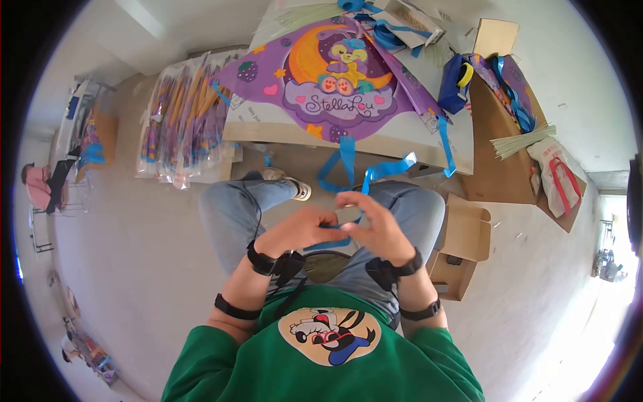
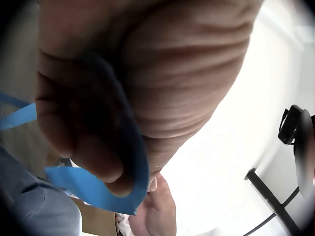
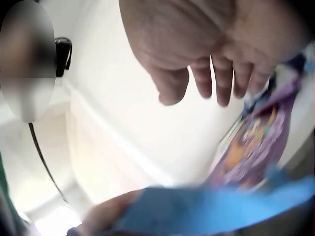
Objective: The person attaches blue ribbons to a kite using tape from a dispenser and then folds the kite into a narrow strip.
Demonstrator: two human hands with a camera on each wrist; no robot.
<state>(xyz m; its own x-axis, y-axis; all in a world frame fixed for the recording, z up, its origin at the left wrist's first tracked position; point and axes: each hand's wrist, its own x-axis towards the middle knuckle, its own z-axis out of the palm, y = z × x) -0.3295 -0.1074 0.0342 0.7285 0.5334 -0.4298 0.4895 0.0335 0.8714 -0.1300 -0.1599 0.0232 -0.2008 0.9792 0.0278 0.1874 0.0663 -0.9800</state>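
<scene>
My left hand (image 1: pixel 299 230) grips a blue ribbon (image 2: pixel 93 184); in the left wrist view its fingers curl over the strip, which loops past the palm. Close beside it in the head view is my right hand (image 1: pixel 376 231), with thumb and fingers spread and extended. The right wrist view shows these fingers (image 3: pixel 223 81) holding nothing, while the ribbon stretches across below them. In the head view, loose blue ribbon hangs above the knees. A purple kite (image 1: pixel 335 80) with a cartoon character and moon lies on the table ahead, a blue tail hanging from its lower tip.
The white-topped table (image 1: pixel 258 130) stands in front of the knees. On it are a blue tape dispenser (image 1: pixel 454 87) and thin sticks. Packed kites in clear bags (image 1: pixel 184 127) stand at the left. Cardboard boxes (image 1: pixel 495 164) and a white bag (image 1: pixel 557 177) stand at the right.
</scene>
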